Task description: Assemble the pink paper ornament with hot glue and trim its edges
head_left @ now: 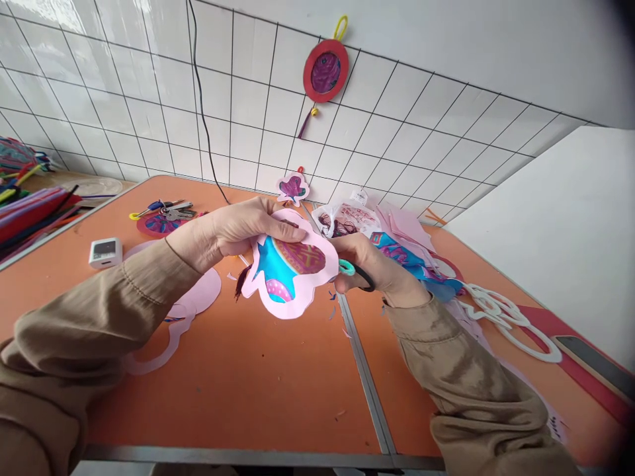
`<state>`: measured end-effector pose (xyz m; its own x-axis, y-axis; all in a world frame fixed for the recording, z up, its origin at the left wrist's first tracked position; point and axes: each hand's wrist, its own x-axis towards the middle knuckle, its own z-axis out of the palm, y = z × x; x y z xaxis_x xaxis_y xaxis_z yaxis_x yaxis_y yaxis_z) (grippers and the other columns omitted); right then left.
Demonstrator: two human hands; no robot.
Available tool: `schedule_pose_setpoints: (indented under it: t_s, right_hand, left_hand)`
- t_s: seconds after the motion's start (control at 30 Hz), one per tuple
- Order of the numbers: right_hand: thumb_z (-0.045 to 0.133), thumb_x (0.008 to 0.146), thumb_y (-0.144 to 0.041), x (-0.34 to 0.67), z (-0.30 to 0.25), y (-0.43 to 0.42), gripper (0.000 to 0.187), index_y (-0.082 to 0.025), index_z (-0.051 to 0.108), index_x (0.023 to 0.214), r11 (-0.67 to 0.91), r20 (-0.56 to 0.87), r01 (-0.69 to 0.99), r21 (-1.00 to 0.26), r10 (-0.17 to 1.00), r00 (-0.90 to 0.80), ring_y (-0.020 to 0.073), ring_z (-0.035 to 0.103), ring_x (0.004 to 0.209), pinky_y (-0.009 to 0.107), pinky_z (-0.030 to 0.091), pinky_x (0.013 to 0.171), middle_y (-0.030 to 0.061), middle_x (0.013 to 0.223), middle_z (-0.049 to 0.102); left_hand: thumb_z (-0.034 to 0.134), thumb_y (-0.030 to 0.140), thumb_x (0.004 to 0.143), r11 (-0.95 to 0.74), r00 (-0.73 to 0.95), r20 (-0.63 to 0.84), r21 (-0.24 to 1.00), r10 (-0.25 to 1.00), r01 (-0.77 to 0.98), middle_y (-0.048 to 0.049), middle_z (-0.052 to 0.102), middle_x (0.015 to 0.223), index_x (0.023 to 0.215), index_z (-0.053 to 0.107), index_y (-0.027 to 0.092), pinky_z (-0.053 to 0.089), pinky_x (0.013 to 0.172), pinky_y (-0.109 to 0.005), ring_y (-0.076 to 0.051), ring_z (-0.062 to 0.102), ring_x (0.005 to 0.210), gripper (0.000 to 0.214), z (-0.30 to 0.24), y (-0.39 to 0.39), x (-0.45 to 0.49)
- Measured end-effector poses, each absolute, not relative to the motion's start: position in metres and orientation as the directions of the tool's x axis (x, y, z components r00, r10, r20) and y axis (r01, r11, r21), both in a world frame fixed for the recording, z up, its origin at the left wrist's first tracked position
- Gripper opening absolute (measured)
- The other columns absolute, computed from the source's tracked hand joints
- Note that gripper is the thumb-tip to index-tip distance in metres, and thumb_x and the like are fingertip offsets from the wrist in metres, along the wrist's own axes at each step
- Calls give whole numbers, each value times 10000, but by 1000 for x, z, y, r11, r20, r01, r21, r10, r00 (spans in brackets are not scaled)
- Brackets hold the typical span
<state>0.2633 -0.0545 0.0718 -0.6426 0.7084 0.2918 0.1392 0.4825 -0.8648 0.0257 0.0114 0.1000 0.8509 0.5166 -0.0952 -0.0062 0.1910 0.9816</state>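
Note:
My left hand [243,228] pinches the upper edge of a pink flower-shaped cutout [288,270] with a blue and patterned fabric window, held above the orange table [238,370]. My right hand [377,268] is closed round scissors [354,272] with black and teal handles, at the cutout's right edge. The blades are hidden behind the cutout. Small paper and fabric snippets lie on the table below.
Pink frame offcuts [173,324] lie under my left arm. Keys [166,210] and a small white device [105,252] sit at left, pipe cleaners [30,211] far left. Fabric and paper scraps [397,244], white cut rings [506,317] at right. A red round ornament [326,71] hangs on the tiled wall.

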Motion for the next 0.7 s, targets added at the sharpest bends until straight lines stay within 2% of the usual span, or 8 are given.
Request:
schedule_pose_setpoints:
  t_s: [0.17, 0.27, 0.4, 0.47, 0.7]
  right_hand:
    - [860, 734, -572, 262, 76, -58, 450, -161, 689, 805, 495, 299, 209, -843, 755, -583, 143, 537, 714, 267, 449, 625, 5, 730, 613]
    - [890, 684, -562, 261, 77, -58, 460, -165, 680, 782, 487, 295, 260, -834, 791, -536, 146, 553, 701, 268, 462, 612, 3, 728, 621]
    - [887, 664, -583, 258, 78, -60, 472, -187, 640, 735, 462, 279, 308, -831, 827, -487, 115, 461, 601, 258, 426, 543, -38, 656, 518]
    - [871, 676, -596, 256, 79, -61, 473, -193, 630, 728, 465, 286, 315, -827, 831, -477, 124, 460, 597, 266, 426, 532, -34, 648, 502]
    - [841, 743, -521, 257, 74, -56, 419, -168, 622, 692, 592, 421, 315, -742, 777, -469, 129, 440, 641, 262, 418, 549, -12, 669, 519]
  left_hand:
    - [909, 203, 696, 152, 827, -49, 987, 560, -44, -73, 766, 685, 761, 782, 100, 608, 716, -312, -179, 720, 639, 177, 105, 4, 27]
    - [883, 187, 725, 125, 794, -31, 991, 607, -56, -65, 761, 691, 761, 764, 92, 589, 660, -278, -155, 701, 613, 156, 106, 1, 28]
    - [873, 179, 723, 111, 763, 2, 989, 647, -96, -38, 735, 663, 728, 737, 101, 561, 590, -235, -135, 682, 590, 157, 107, -3, 30]
    - [877, 181, 711, 110, 742, 3, 988, 670, -104, -41, 730, 667, 722, 734, 102, 557, 575, -236, -143, 685, 597, 164, 107, -5, 31]
    - [855, 231, 744, 75, 689, -9, 995, 724, -65, -51, 709, 642, 710, 732, 102, 520, 508, -235, -139, 651, 534, 182, 105, -8, 33]
